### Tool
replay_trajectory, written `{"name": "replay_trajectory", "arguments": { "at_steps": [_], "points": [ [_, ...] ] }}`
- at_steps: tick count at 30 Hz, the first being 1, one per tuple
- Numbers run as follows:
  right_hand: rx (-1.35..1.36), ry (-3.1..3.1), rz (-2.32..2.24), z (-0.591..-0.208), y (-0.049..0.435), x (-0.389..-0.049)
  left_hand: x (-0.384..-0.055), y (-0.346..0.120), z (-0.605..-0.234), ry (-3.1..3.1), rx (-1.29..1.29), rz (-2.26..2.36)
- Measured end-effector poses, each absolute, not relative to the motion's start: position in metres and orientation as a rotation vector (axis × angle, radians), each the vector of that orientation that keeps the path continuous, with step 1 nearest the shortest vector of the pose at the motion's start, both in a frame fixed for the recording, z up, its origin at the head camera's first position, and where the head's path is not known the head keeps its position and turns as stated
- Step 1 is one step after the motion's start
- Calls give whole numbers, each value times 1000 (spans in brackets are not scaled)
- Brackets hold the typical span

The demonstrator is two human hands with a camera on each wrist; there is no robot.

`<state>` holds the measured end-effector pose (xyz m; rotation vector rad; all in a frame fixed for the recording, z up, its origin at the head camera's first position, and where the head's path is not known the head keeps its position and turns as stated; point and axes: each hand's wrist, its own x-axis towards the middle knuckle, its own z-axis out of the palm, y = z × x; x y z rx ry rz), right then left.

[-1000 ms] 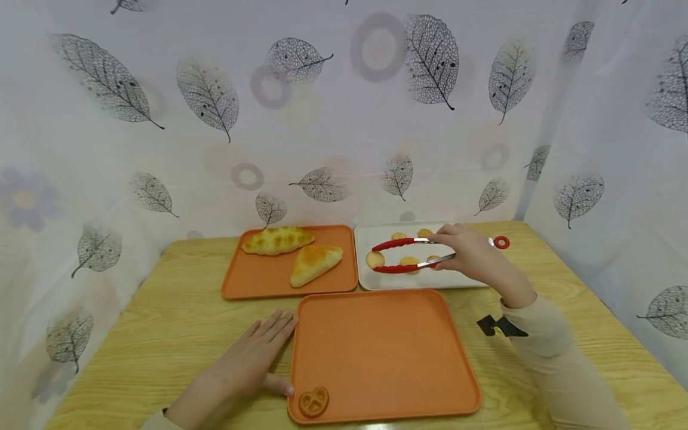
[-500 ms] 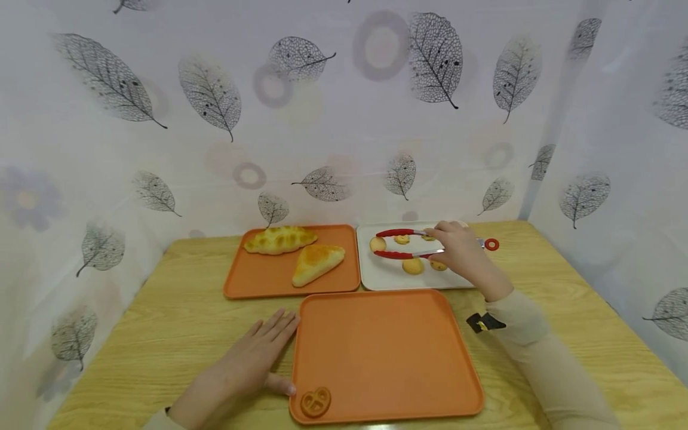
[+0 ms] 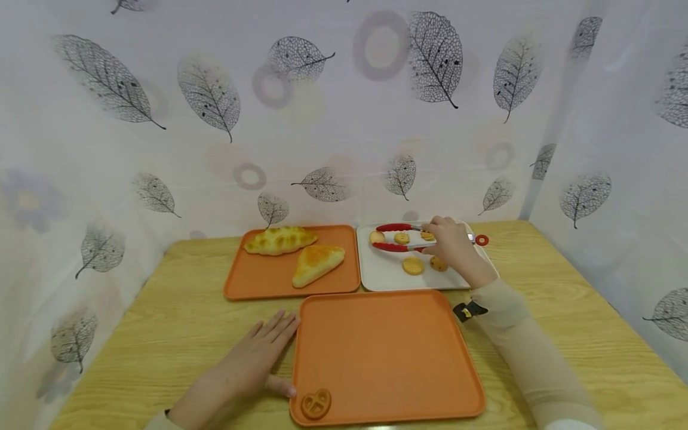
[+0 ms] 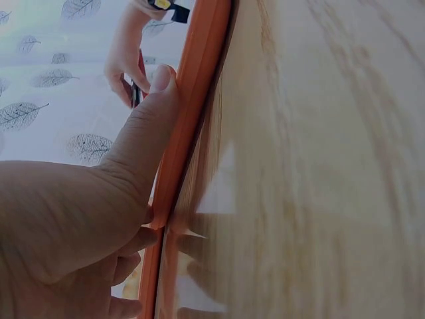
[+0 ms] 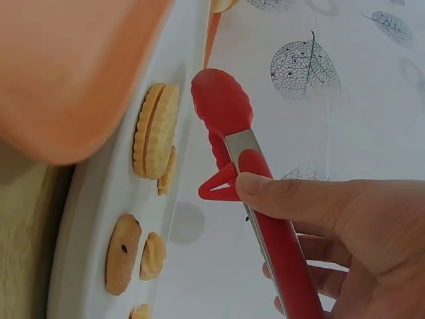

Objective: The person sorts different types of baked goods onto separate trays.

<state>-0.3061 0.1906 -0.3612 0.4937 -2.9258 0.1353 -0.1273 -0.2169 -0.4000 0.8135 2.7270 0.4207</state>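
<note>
My right hand (image 3: 457,246) grips red-and-steel tongs (image 3: 390,247) over the white tray (image 3: 383,276). Their parted red tips lie either side of a plain round cookie (image 3: 377,237) at the tray's far left in the head view. In the right wrist view, the thumb presses the tongs' (image 5: 279,256) upper arm. Nearby lie a ridged sandwich cookie (image 5: 158,131) and a dotted cookie (image 5: 123,252). My left hand (image 3: 249,361) rests with fingers straight beside the front orange tray (image 3: 387,358), its thumb at the rim. A small pretzel (image 3: 316,404) lies in that tray's near left corner.
Behind, a second orange tray (image 3: 242,280) bears a braided bread (image 3: 280,240) and a triangular bread (image 3: 317,264), touching or close to the white tray's left side. All trays stand on a wooden table (image 3: 161,310). A leaf-patterned curtain (image 3: 333,131) hangs behind and at both sides.
The right hand and tongs have moved left and farther back, first dropping the tips' line behind the sandwich cookie. The tongs' tips have drawn somewhat closer together. The left hand has stayed put.
</note>
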Motion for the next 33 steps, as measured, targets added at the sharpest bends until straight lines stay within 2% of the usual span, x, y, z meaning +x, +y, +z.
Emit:
{"name": "replay_trajectory", "arguments": {
  "at_steps": [18, 33],
  "points": [
    [409, -3034, 223, -368, 181, -321, -127, -218, -400, 2705, 795, 436],
    [463, -3033, 343, -355, 193, -313, -126, -218, -401, 2711, 799, 426]
  ]
}}
